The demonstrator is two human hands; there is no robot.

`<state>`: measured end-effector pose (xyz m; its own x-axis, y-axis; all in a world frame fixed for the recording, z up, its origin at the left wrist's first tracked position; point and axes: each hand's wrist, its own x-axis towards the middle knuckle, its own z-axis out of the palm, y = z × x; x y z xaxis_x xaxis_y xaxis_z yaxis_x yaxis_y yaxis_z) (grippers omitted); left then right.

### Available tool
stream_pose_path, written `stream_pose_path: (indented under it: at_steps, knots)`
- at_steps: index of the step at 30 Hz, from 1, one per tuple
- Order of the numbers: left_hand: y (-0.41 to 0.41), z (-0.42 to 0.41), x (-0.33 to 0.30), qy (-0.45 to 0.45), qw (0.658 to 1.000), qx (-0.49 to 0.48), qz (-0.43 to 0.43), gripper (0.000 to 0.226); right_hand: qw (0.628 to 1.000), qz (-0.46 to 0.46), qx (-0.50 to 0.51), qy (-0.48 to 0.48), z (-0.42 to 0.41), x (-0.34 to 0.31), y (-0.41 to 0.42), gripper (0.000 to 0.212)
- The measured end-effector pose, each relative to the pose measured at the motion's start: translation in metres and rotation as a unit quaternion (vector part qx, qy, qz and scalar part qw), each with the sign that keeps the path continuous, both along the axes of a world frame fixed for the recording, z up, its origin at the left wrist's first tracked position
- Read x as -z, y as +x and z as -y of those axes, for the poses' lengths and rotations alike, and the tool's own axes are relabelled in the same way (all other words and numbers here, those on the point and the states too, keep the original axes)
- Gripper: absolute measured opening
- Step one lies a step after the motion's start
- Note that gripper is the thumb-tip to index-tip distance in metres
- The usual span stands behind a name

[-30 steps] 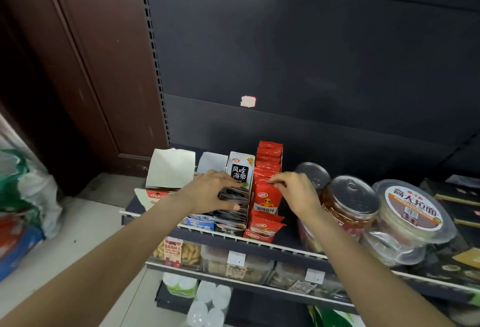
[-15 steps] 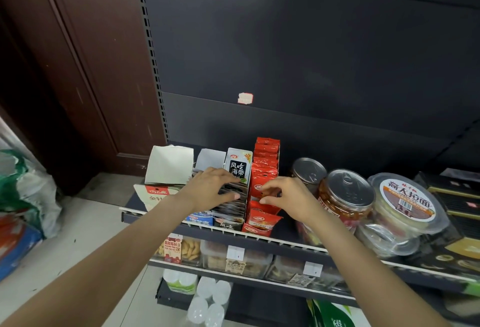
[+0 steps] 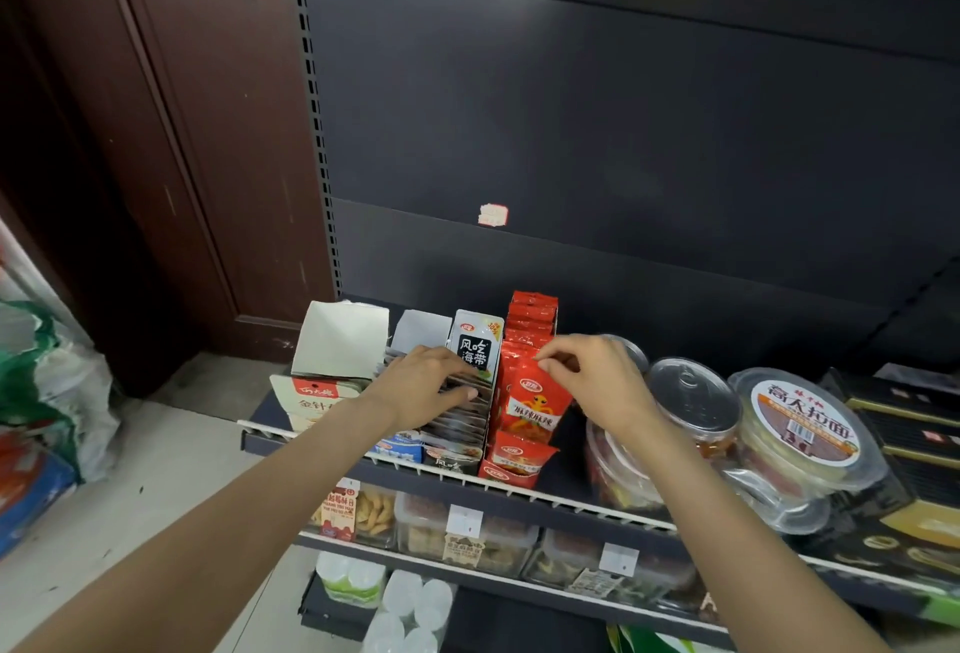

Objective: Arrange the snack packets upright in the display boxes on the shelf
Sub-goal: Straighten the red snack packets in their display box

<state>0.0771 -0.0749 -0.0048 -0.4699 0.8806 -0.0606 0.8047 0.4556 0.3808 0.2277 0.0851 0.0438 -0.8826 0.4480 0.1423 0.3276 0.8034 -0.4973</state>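
On shelf: right hand point(image 3: 592, 377) pinches upright red packet point(image 3: 532, 403); left hand point(image 3: 426, 385) presses grey packets point(image 3: 462, 418), fingers straight.

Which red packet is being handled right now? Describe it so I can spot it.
On the top shelf, find the row of red packets right of the grey-packet box. The red packet near the front is pinched at its top edge by the right hand; alone in the row, it stands raised and shows an orange cartoon figure.
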Motion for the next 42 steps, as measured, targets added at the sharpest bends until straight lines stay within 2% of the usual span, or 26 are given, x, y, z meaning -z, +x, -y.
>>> stream_pose_path:
  at_steps: [5, 7, 8, 12, 15, 17, 20, 23, 25, 29, 32, 37, 42]
  knots:
    - [0.003, -0.012, -0.011, 0.029, 0.999, -0.022, 0.038, 0.044, 0.993, -0.103, 0.046, -0.018, -0.016, -0.043, 0.009, 0.008]
    - [0.006, -0.02, -0.022, 0.07, 0.991, -0.053, 0.099, 0.042, 0.986, -0.151, 0.062, -0.02, -0.021, -0.055, 0.012, 0.008]
    - [0.008, -0.025, -0.029, 0.099, 0.979, -0.081, 0.157, 0.041, 0.982, -0.175, 0.071, -0.026, -0.024, -0.059, 0.013, 0.008]
    - [0.013, -0.038, -0.056, 0.16, 0.883, -0.168, 0.408, 0.045, 0.957, -0.271, 0.087, -0.061, -0.027, -0.069, 0.019, 0.004]
    - [0.009, -0.042, -0.068, 0.226, 0.783, -0.184, 0.549, 0.048, 0.939, -0.321, 0.065, -0.104, -0.024, -0.073, 0.022, 0.005]
    - [0.007, -0.043, -0.074, 0.259, 0.737, -0.182, 0.596, 0.042, 0.934, -0.332, 0.057, -0.117, -0.022, -0.074, 0.023, 0.006]
    - [0.007, -0.044, -0.082, 0.301, 0.703, -0.183, 0.618, 0.022, 0.931, -0.339, 0.052, -0.125, -0.022, -0.074, 0.024, 0.009]
    - [0.003, -0.042, -0.088, 0.338, 0.665, -0.179, 0.642, 0.016, 0.932, -0.335, 0.077, -0.114, -0.02, -0.074, 0.027, 0.012]
    - [0.0, -0.038, -0.09, 0.35, 0.664, -0.161, 0.641, 0.02, 0.931, -0.321, 0.13, -0.117, -0.017, -0.071, 0.029, 0.015]
    - [-0.006, -0.031, -0.092, 0.371, 0.682, -0.112, 0.621, 0.032, 0.878, -0.336, 0.17, -0.296, -0.003, -0.067, 0.028, 0.017]
    - [-0.011, -0.024, -0.089, 0.368, 0.723, -0.076, 0.579, 0.041, 0.839, -0.349, 0.183, -0.375, 0.01, -0.067, 0.026, 0.015]
    - [-0.019, -0.013, -0.082, 0.353, 0.794, -0.021, 0.495, 0.047, 0.873, -0.312, 0.167, -0.334, 0.03, -0.054, 0.024, 0.031]
    - [-0.02, -0.005, -0.076, 0.347, 0.844, 0.02, 0.407, 0.059, 0.859, -0.347, 0.174, -0.333, 0.049, -0.038, 0.027, 0.032]
